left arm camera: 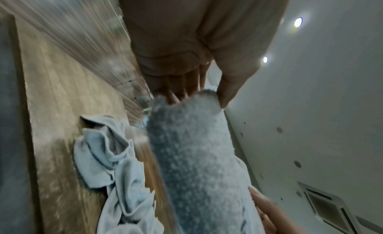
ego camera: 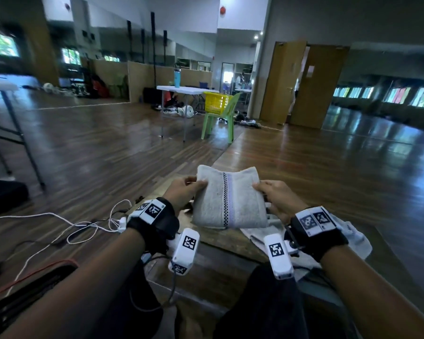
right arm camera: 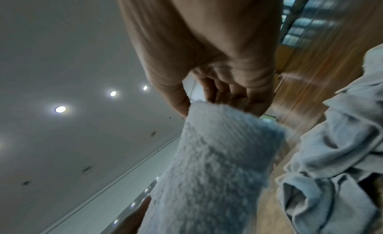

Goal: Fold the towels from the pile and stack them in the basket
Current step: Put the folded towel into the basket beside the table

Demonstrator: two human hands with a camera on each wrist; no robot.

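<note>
Held up over a low wooden platform (ego camera: pixel 220 243), the folded towel (ego camera: pixel 227 203) — pale grey, fuzzy, with a checked stripe down its middle — is pinched at opposite edges by the left hand (ego camera: pixel 181 192) and right hand (ego camera: pixel 278 198), crumpled towels (left arm camera: pixel 110 164) beside, a yellow basket (ego camera: pixel 217 102) far off.

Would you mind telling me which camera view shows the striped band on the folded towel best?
The head view: the folded towel, held between the left hand and right hand, faces the camera, so the striped band shows in full. Both wrist views show only the towel's fuzzy edge up close and blurred, with no stripe visible.
</note>
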